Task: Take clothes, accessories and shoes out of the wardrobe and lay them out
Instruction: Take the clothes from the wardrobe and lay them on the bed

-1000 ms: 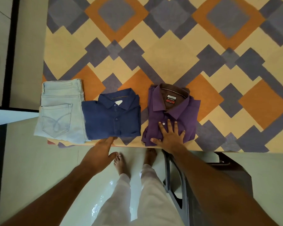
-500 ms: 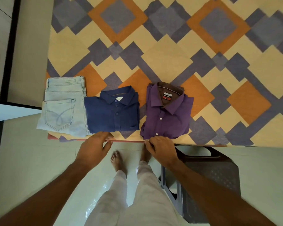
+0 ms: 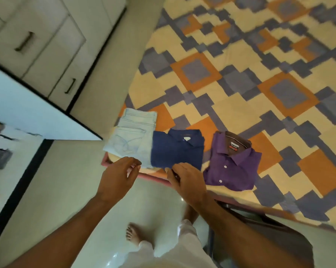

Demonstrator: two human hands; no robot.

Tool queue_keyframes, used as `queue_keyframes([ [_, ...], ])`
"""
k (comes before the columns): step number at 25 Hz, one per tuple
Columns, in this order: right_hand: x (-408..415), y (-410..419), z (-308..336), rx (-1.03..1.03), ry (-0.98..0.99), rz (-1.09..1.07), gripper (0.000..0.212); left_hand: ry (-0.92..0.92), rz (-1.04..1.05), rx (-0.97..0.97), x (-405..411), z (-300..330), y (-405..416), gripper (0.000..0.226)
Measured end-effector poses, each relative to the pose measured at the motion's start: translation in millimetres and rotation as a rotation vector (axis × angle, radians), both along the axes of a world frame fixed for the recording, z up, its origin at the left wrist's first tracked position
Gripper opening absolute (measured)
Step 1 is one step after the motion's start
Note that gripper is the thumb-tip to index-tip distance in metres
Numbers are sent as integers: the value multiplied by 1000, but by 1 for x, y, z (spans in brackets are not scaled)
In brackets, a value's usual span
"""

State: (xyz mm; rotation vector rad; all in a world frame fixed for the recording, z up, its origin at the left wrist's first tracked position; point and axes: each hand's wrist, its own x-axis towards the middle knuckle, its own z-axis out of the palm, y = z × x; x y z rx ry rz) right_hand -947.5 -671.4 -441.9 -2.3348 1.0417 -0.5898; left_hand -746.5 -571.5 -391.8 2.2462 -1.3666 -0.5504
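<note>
Patterned bedspread (image 3: 240,60) carries your jeans (image 3: 131,136), blue shirt (image 3: 177,149) and purple shirt (image 3: 234,165) in a row at the near edge. Your left hand (image 3: 117,178) and right hand (image 3: 186,180) hover loosely curled, grasping nothing. Turn left to the wardrobe (image 3: 43,45) and lay the next item right of the purple shirt.

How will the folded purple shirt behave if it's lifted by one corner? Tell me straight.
The purple shirt is thin woven cloth, so it would probably go floppy and lose its fold. It looks light, likely an easy lift for one hand. Pushed across the patterned bedspread, it would probably bunch up rather than glide. Its near edge lies close to the bed's edge, so a nudge might drop it.
</note>
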Motion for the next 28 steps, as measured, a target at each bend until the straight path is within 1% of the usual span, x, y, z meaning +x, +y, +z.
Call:
queue_keyframes([
  [2, 54, 29, 31, -49, -46, 57, 40, -3, 108, -98, 41, 30, 41, 8],
  [4, 101, 57, 55, -43, -95, 118, 41, -33, 197, -201, 78, 55, 80, 5],
  [7, 186, 114, 87, -59, -188, 290, 40, -90, 363, -335, 142, 94, 163, 3],
  [9, 247, 153, 112, -103, -258, 416, 41, -118, 494, -403, 182, 118, 220, 5],
  [11, 306, 189, 140, -75, -369, 528, 43, -134, 622, -464, 219, 138, 271, 9],
  [15, 417, 251, 187, -74, -560, 757, 41, -228, 824, -626, 290, 171, 356, 7],
  [19, 502, 284, 208, -62, -586, 858, 36, -310, 943, -672, 345, 181, 408, 6],
  [23, 613, 296, 221, -91, -544, 912, 43, -448, 1018, -642, 423, 189, 444, 9],
  [25, 669, 299, 227, -44, -528, 952, 45, -438, 1091, -651, 466, 196, 456, 9],
  [28, 753, 301, 249, -16, -518, 1052, 44, -435, 1151, -613, 532, 216, 471, 19],
])
